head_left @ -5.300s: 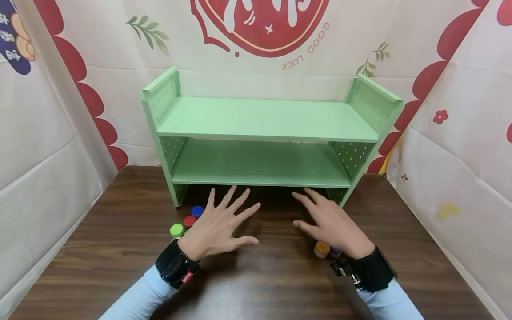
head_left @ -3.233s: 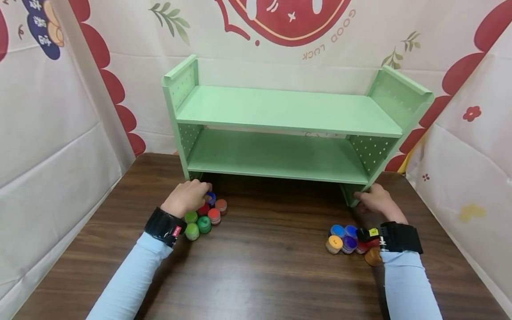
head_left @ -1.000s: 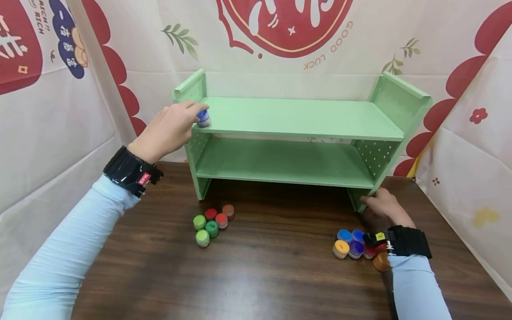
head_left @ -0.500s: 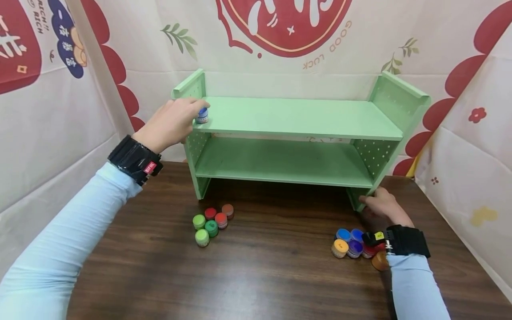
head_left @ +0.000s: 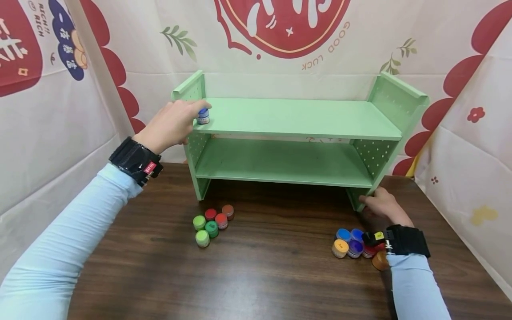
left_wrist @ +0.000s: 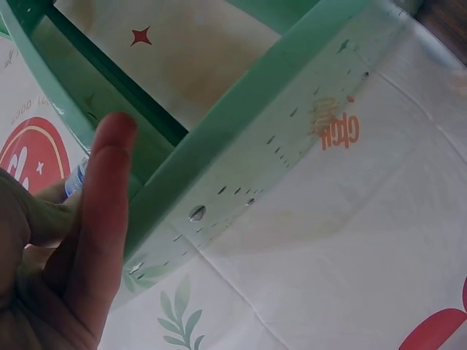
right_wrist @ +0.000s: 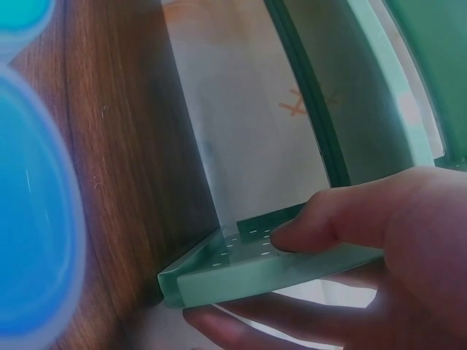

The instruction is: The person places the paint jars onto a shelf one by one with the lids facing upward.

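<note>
A person's left hand [head_left: 172, 126], at ten o'clock in the head view, holds a small blue-lidded jar [head_left: 203, 118] at the left end of a green rack [head_left: 288, 116]. The jar is upright and appears to stand on the top board [head_left: 304, 126], near its front edge. The grip is narrow, fingers at the lid and side, most likely to keep the jar from tipping; the far side of the grip is hidden.

Between three and four o'clock, the right hand [head_left: 386, 206] pinches the low end of the right side panel [head_left: 398, 120], under the lower board [head_left: 280, 162]. The right wrist view shows the thumb [right_wrist: 299, 230] on the panel's inner, dotted face and the fingers round the outside, a hold that probably braces the rack.

On the brown table [head_left: 240, 280], six more jars cluster at seven o'clock, among them a dark green-lidded jar [head_left: 212, 229] and a brown-lidded jar [head_left: 228, 211]. A second group gathers at four o'clock, including a yellow-lidded jar [head_left: 340, 248] and a purple-lidded jar [head_left: 355, 248]; the right wrist band [head_left: 408, 242] hides part of it, so the count is uncertain. The two groups sit well apart, each toward one end of the rack, perhaps so that either hand has jars within easy reach.
</note>
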Tool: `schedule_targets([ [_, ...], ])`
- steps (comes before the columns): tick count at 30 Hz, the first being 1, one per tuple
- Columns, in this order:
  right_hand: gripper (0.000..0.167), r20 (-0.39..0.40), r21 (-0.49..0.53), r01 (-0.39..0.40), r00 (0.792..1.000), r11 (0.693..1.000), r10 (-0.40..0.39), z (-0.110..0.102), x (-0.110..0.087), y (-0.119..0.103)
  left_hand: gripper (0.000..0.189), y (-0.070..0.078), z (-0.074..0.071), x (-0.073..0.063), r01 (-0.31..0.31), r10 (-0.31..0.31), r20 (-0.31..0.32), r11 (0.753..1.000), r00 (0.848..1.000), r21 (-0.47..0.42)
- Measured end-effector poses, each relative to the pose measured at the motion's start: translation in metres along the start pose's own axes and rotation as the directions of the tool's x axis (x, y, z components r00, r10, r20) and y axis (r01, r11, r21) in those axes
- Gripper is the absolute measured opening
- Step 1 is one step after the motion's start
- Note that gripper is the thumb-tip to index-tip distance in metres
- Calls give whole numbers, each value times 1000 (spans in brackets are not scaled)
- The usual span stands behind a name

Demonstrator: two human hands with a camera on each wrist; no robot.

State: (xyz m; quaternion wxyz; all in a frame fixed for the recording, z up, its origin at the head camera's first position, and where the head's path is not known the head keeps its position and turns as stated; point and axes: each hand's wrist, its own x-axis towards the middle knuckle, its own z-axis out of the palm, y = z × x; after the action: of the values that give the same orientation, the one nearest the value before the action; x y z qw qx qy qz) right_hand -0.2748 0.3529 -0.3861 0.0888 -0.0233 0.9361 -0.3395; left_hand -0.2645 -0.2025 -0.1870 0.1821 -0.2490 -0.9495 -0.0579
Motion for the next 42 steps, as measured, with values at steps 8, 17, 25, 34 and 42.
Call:
schedule_targets([
  [8, 37, -8, -4, -5, 1000, 1000, 5, 0, -1, 2, 62, -2, 7, 0, -21, 21, -23, 1000, 1000, 9],
  [17, 39, -4, -37, 17, 1000, 999, -17, -2, -3, 3, 53, -1, 27, -19, -44, 37, -369, 999, 929, -9],
  [25, 37, -10, -48, 11, 1000, 999, -12, -3, -4, 0, 33, 20, 81, -48, -117, 15, -756, 990, 654, -81],
  [34, 42, -22, -32, 20, 1000, 999, -21, 0, -1, -1, 18, 33, 126, -66, -228, 76, -626, 959, 776, -166],
  [42, 41, -18, -44, 18, 1000, 999, -18, 0, -2, 2, 35, 41, 157, -73, 29, -26, 16, 984, 1000, -178],
])
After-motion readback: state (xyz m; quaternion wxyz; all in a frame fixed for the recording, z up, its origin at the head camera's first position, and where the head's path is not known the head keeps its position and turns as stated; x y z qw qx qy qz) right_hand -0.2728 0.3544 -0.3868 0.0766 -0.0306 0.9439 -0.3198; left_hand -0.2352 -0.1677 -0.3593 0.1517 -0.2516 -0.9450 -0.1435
